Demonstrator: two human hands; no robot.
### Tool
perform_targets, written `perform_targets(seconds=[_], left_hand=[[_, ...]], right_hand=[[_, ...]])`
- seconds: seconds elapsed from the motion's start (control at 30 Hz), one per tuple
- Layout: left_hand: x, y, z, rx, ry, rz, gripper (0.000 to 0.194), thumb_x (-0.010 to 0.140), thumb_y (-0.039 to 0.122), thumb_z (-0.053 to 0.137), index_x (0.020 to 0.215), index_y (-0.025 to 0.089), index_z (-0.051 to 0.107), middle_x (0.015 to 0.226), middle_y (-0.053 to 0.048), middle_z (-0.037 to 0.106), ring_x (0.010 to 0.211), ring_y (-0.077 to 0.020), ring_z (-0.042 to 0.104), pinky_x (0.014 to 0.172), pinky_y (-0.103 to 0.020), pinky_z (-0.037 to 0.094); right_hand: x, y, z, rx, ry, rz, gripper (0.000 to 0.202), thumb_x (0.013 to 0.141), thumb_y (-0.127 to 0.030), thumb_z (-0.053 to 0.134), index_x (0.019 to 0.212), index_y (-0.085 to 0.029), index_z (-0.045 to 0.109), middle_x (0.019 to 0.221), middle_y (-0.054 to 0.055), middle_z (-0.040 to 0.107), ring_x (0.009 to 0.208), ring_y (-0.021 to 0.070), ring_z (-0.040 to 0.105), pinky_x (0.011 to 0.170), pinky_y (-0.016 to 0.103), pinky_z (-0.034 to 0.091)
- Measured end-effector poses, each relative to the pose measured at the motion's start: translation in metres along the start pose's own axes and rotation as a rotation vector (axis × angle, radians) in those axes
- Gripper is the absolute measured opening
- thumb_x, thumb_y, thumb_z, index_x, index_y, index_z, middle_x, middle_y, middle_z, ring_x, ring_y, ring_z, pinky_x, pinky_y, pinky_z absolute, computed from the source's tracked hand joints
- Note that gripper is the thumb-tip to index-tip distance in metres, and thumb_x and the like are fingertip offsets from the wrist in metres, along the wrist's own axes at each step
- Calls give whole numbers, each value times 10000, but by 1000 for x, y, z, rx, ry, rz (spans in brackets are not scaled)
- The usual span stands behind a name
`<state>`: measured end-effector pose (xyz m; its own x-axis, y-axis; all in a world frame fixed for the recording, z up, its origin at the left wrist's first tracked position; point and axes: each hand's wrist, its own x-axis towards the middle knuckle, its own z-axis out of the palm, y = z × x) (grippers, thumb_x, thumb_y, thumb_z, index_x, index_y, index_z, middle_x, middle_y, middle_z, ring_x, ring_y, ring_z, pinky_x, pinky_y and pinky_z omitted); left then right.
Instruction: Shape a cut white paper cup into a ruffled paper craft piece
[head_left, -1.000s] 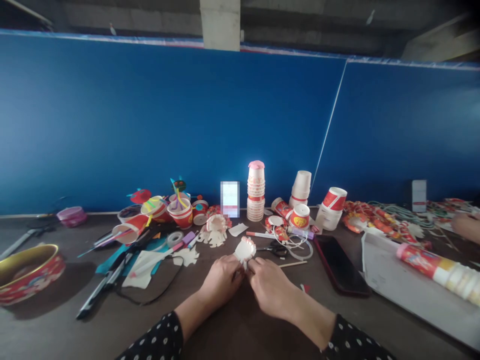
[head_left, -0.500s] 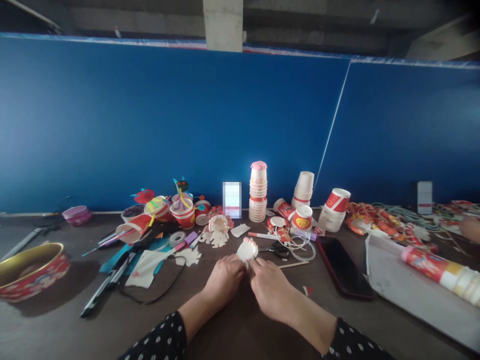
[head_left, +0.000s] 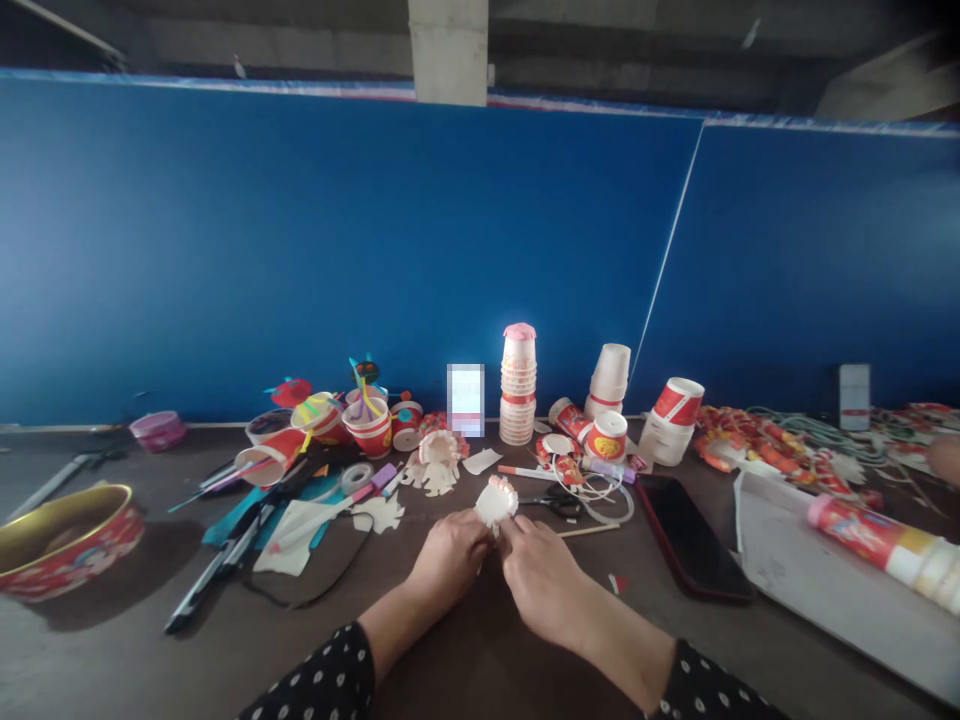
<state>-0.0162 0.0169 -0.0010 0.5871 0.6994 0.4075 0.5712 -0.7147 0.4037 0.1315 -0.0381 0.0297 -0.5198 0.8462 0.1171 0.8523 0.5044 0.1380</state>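
A small white paper piece (head_left: 495, 500) with a curled, reddish-patterned upper edge is held between my hands at the lower middle. My left hand (head_left: 448, 558) pinches its lower left side, fingers closed. On the lower right side, my right hand (head_left: 541, 572) has its fingers closed on the same piece. The fingertips of both hands nearly meet below it and are partly hidden. Just behind lies a cut paper cup with white petal-like strips (head_left: 435, 470). Black scissors (head_left: 556, 501) rest to the right of the piece.
A tall cup stack (head_left: 518, 400) stands at the back, with more cups (head_left: 606, 437) to its right. A dark phone (head_left: 694, 540) lies at right beside a white sheet (head_left: 840, 585). Decorated cups (head_left: 369, 428), tape (head_left: 355, 478) and a red-gold bowl (head_left: 71, 550) are at left. Another person's hand (head_left: 943, 460) shows far right.
The view has shifted very slightly. Both hands keep their hold on the white piece, with hardly any movement.
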Motion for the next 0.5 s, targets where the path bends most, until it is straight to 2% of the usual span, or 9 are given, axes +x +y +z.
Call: perform_targets(seconds=[0.17,0.33,0.5], left_hand=[[1,-1,1,73,-26,7,173,772,66,490,676,150,607,705,-32,596,688,-162,552,644,-247,404],[1,2,-1,65,-17,21,173,811,97,489,697,155,606,709,-27,593,684,-155,547,641,-243,397],[2,5,-3,60,-20,17,167,795,87,494,683,162,593,723,-21,593,708,-155,546,646,-236,393]], right_hand=[[-2,1,6,8,30,17,282,824,-83,387,944,-81,642,982,156,576,876,250,497,712,375,419],[-6,3,7,32,42,10,321,791,-56,412,1055,-53,596,1043,166,556,883,239,491,765,360,413],[-9,5,2,71,18,-32,309,805,-62,402,1034,-76,609,960,143,587,878,225,497,799,337,402]])
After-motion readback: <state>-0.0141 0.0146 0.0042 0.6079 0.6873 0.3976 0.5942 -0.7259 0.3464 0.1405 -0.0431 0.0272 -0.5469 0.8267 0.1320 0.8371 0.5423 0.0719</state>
